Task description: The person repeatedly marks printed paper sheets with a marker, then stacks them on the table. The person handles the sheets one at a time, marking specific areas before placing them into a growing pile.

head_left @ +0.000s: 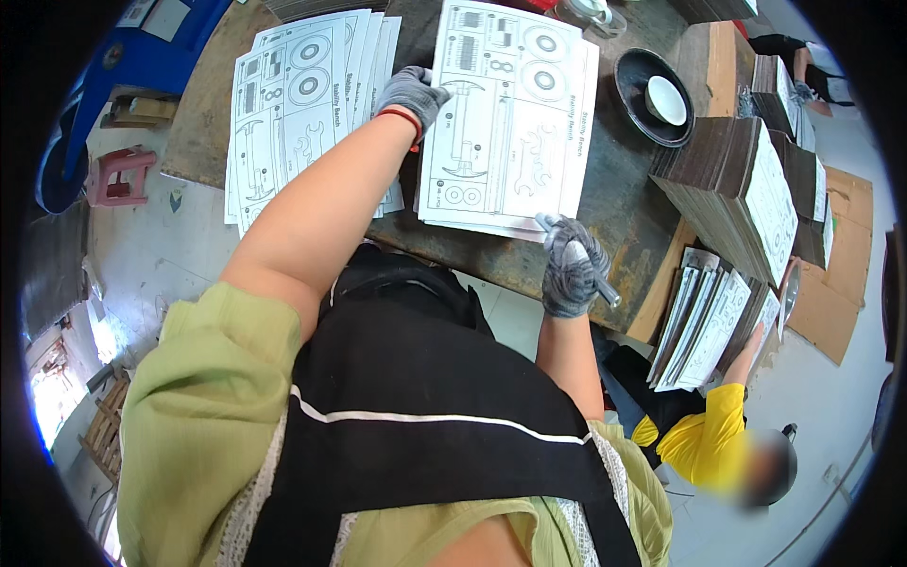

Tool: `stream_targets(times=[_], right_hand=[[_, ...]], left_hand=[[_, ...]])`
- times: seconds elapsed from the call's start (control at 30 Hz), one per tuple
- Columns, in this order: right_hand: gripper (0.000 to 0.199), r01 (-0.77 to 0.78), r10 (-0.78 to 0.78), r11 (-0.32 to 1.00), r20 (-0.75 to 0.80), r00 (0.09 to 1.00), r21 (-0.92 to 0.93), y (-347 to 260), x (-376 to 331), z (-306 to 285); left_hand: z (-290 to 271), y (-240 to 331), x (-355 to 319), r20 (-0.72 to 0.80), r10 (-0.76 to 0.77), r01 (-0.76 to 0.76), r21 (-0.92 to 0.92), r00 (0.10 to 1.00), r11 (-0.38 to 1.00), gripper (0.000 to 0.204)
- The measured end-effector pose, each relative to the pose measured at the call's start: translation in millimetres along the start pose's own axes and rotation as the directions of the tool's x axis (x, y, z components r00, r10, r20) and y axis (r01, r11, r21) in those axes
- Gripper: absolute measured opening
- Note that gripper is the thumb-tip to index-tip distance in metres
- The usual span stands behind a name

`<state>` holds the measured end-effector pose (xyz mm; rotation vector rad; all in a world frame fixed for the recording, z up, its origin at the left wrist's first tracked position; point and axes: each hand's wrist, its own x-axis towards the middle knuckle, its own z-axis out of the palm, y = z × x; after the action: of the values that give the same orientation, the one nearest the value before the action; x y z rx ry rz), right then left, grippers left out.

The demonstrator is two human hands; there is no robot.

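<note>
A stack of white printed sheets (510,113), with line drawings of wrenches, rings and bolts, lies on the worktable in front of me. My left hand (414,97), in a grey glove with a red band at the wrist, is closed at the stack's left edge, thumb over the top sheet. Close to the lower right corner of that stack, my right hand (573,267), also gloved in grey, is wrapped round a thin metal rod-like tool (607,291). Its upper end pokes out near the sheets' edge. Left of my left hand lies a fanned pile of similar sheets (283,123).
A black bowl (626,90) with a small white bowl (665,101) in it stands on the worktable (624,203). Tall stacks of boards (723,180) line the right side. A co-worker in yellow (709,439) reaches toward them. A pink stool (123,177) is at left.
</note>
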<state>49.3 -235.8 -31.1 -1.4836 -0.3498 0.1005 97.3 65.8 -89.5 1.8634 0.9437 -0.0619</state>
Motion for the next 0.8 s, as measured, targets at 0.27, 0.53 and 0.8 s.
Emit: stream_targets(times=[0.27,0.53,0.8], right_hand=[[0.033,-0.041,0.062,0.951,0.06,0.996,-0.306,4.8,0.1,-15.3],[0.029,-0.139,0.145,0.957,-0.006,0.989,0.254,39.0,38.3,4.7],[0.022,-0.205,0.237,0.862,-0.011,0.971,0.464,60.5,120.7,60.0]], left_hand=[[-143.0,-98.8,29.9,-0.208,0.205,-0.292,-0.685,0.956,0.668,0.035],[-208.2,-135.4,0.2,-0.499,0.393,-0.206,0.387,0.772,0.899,0.067],[6.2,12.6,-127.1,0.669,0.335,-0.737,0.509,0.664,0.445,0.105]])
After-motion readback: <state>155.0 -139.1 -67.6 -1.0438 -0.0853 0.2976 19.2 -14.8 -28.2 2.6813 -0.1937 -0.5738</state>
